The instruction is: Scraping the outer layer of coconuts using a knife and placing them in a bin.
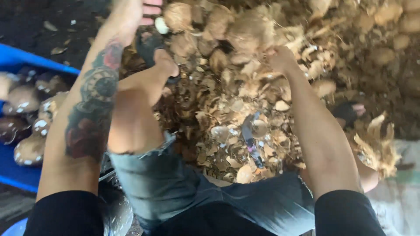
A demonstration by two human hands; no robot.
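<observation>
No packages, labels, signs or screens show; only husks, shells and limbs.

We lose most of the left hand past the picture's edge at twelve o'clock. The right hand's fingers sink into coconut husks, their grip hidden; everything blurs.

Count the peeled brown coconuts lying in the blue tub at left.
About 6 peeled brown coconuts show, clustered in the blue tub beside the tattooed left forearm; blur and the arm may hide others.
</observation>
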